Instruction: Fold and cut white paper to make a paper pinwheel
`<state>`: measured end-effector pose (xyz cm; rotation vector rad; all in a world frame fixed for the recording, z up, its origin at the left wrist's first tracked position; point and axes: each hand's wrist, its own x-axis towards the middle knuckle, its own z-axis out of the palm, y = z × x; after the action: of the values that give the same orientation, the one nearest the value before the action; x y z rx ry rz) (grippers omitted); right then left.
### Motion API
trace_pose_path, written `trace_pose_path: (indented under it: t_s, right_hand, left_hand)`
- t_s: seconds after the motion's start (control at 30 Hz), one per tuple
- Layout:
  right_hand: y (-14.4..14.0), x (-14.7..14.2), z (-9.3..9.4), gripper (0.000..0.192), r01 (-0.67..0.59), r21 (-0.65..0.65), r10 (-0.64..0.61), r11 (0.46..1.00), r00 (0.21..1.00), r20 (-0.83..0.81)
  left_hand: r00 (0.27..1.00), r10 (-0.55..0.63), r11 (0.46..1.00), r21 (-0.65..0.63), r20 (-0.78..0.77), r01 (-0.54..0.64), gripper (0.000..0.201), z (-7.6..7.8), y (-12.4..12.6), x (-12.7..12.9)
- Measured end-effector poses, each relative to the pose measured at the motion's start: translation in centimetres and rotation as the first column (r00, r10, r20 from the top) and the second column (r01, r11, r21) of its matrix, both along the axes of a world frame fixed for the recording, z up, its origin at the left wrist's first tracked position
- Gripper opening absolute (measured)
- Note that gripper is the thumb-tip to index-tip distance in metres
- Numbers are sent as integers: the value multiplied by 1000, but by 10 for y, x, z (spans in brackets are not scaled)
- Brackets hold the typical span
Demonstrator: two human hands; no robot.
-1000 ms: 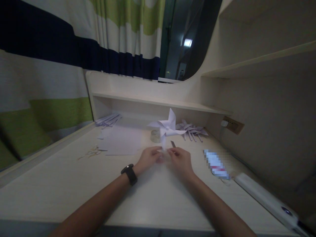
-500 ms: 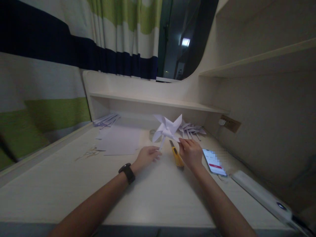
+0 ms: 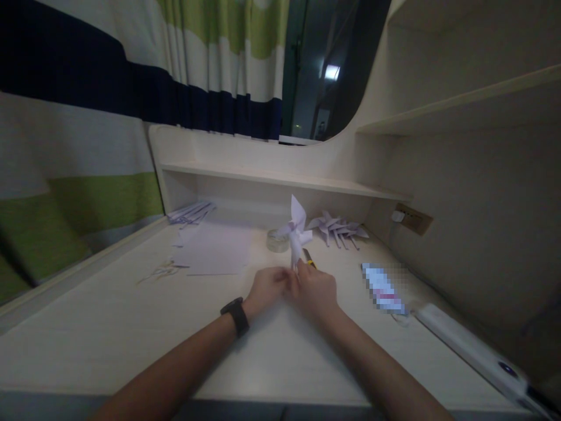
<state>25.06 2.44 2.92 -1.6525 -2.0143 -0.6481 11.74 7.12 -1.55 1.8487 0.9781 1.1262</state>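
Observation:
A white paper pinwheel (image 3: 298,216) stands upright over the middle of the desk, its blades turned partly side-on. My left hand (image 3: 268,287), with a dark watch (image 3: 236,316) on the wrist, pinches the low end of its stick. Right beside it, my right hand (image 3: 316,291) is closed on the same stick, the fingers of both hands meeting there. The fingers hide the stick's bottom. Behind my right hand, a yellow utility knife (image 3: 309,259) is mostly covered. A clear tape roll (image 3: 277,242) lies just behind and left of the pinwheel.
Several paper pinwheels (image 3: 337,227) lie at the back right. White paper sheets (image 3: 214,248), folded paper strips (image 3: 190,213) and thin string-like pieces (image 3: 163,270) are on the left. A phone (image 3: 382,289) and a long white device (image 3: 468,345) lie along the right.
My right hand has let go of a blade and moved left and down to the stick beside my left hand. The pinwheel has turned; the utility knife is now mostly covered.

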Motion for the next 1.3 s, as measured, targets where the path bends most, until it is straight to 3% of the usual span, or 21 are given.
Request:
trace_pose_path:
  t_s: [0.13,0.23,0.3,0.4,0.47,0.57,0.67,0.83,0.97,1.13,1.3]
  right_hand:
    - [1,3,2,31,-26,34,29,999,995,-92]
    - [2,4,1,32,-227,38,230,973,951,-208]
    - [2,4,1,44,-368,35,361,929,885,-294]
    - [2,7,-1,62,-459,49,438,887,803,-404]
    - [2,11,-2,54,-463,79,453,883,793,-407]
    - [4,15,-5,30,-402,57,396,914,851,-345]
    - [10,15,-8,29,-314,-105,251,944,886,-389]
    - [17,5,-16,29,-420,-293,181,859,785,-592]
    - [16,-1,-17,24,-365,-280,98,888,745,-659]
    - [14,-2,-18,13,-323,-197,93,926,699,-709]
    - [12,-1,-20,18,-285,-205,92,936,762,-641]
  left_hand:
    - [997,1,999,50,-76,3,28,3,-1,-2]
    - [994,-8,997,76,-108,17,30,4,-2,-3]
    - [993,-11,996,88,-118,22,28,2,-1,-3]
    - [998,-24,999,28,-58,26,29,-3,3,-2]
    - [999,-39,997,-62,30,41,33,-4,7,-3]
    - [987,-58,985,-154,149,81,36,3,12,-8]
    - [983,-41,976,-205,178,78,36,15,11,-16]
    - [988,-52,979,-186,147,79,30,29,3,-19]
    - [987,-60,978,-191,148,88,29,29,0,-17]
    - [992,-41,982,-176,118,61,27,27,0,-15]
    - [991,-86,987,-128,99,99,28,24,2,-13]
